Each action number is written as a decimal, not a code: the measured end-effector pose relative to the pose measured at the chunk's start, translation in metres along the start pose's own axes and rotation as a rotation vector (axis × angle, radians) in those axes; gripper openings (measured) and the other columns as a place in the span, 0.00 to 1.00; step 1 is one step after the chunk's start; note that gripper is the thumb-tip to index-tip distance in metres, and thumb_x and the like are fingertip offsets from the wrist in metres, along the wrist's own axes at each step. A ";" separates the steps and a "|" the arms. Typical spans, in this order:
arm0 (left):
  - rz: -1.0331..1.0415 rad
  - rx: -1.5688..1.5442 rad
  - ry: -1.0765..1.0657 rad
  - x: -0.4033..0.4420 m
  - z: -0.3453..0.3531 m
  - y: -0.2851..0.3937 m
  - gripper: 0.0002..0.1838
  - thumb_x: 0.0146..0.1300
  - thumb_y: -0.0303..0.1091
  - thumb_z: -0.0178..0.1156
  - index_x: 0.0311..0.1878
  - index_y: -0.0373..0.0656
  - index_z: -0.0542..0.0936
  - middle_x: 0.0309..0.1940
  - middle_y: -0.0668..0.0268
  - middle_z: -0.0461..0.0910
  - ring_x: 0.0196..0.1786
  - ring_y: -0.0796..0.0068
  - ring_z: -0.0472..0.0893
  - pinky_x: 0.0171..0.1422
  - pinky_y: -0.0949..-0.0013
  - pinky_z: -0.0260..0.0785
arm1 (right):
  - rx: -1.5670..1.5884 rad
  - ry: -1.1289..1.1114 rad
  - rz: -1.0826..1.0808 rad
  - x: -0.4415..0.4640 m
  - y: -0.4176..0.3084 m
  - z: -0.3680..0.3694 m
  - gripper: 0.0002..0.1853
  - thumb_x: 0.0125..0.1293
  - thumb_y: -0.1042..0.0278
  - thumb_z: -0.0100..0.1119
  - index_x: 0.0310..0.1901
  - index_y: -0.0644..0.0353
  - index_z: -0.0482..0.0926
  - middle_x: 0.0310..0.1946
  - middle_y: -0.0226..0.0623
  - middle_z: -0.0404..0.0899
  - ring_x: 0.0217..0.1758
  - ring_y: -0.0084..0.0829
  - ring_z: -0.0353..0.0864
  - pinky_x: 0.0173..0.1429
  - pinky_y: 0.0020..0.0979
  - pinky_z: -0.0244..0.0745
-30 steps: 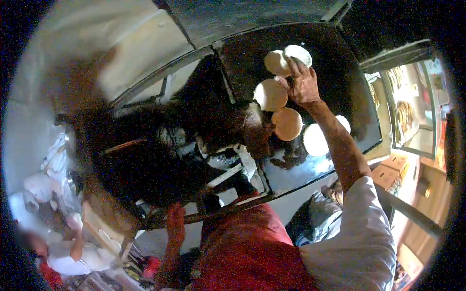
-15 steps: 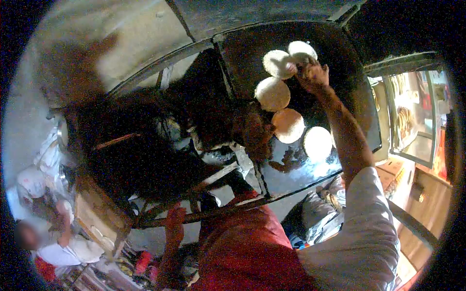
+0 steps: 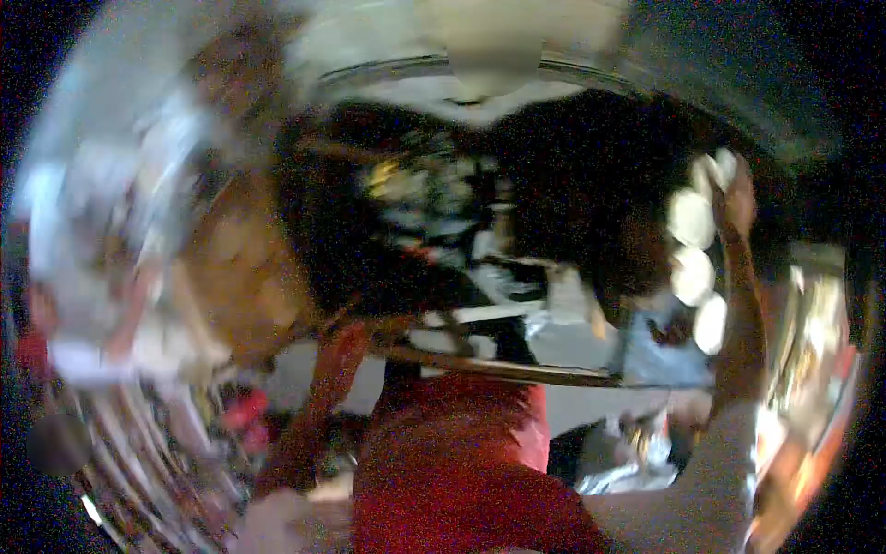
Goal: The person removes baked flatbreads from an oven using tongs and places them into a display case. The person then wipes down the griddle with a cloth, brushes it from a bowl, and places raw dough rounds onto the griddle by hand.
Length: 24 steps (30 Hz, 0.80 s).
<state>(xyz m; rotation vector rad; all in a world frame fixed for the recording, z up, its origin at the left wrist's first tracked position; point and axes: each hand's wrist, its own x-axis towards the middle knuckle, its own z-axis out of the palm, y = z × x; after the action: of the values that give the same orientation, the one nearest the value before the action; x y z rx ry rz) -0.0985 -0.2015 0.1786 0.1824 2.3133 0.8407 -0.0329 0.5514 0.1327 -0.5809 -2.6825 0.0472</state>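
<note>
At the far right of the blurred head view, my right hand (image 3: 738, 198) reaches over the dark griddle, beside a small group of pale round flatbreads. One flatbread (image 3: 724, 169) shows at its fingertips, but motion blur hides whether the fingers grip it. Nearer to me, another flatbread (image 3: 690, 219) lies in a curved row with two more. The griddle's front corner (image 3: 637, 342) has a bluish sheen. Left of centre, my left hand (image 3: 343, 349) is by the front rail (image 3: 498, 371) of the stand; its fingers are smeared, and I see no thing in them.
Dark space with cluttered, unclear objects (image 3: 425, 198) lies left of the griddle. A brown board or table (image 3: 242, 268) stands further left, with a person in light clothing (image 3: 138, 346) beyond it. A bundle of grey cloth or bags (image 3: 632, 452) is below the griddle.
My view has swung to the left, so the griddle and flatbreads appear further right and everything is blurred. My right hand stays near the far flatbreads; my left hand remains by the rail.
</note>
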 end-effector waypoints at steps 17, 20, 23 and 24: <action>0.243 0.682 0.302 -0.011 -0.384 -0.308 0.24 0.63 0.39 0.61 0.61 0.45 0.73 0.59 0.53 0.74 0.60 0.49 0.74 0.65 0.52 0.67 | 0.994 -1.128 -0.314 -0.166 -0.864 -0.049 0.23 0.62 0.64 0.66 0.56 0.62 0.74 0.53 0.51 0.76 0.52 0.48 0.80 0.54 0.39 0.78; 0.258 0.581 0.127 -0.007 -0.398 -0.262 0.25 0.60 0.35 0.62 0.61 0.48 0.74 0.58 0.53 0.74 0.60 0.48 0.74 0.64 0.50 0.67 | 1.023 -1.164 -0.291 -0.195 -0.921 -0.014 0.21 0.62 0.65 0.66 0.54 0.64 0.76 0.47 0.50 0.80 0.49 0.47 0.82 0.53 0.38 0.78; 0.220 0.581 -0.021 0.031 -0.399 -0.273 0.25 0.57 0.32 0.63 0.59 0.49 0.75 0.55 0.52 0.77 0.57 0.49 0.77 0.61 0.49 0.69 | 0.781 -1.268 -0.519 -0.168 -0.962 -0.049 0.19 0.62 0.63 0.65 0.51 0.64 0.78 0.46 0.49 0.82 0.49 0.42 0.83 0.52 0.37 0.78; 0.202 0.609 -0.089 0.040 -0.401 -0.287 0.24 0.55 0.31 0.64 0.58 0.49 0.76 0.51 0.51 0.79 0.54 0.49 0.79 0.58 0.49 0.71 | 0.959 -1.239 -0.318 -0.184 -0.972 -0.041 0.18 0.62 0.62 0.64 0.49 0.63 0.79 0.44 0.49 0.83 0.47 0.42 0.83 0.51 0.38 0.78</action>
<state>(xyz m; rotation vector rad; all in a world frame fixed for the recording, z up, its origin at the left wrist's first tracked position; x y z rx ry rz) -0.3569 -0.6224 0.2112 0.7082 2.4252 0.1857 -0.2430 -0.4128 0.2133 0.3392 -3.1536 2.0148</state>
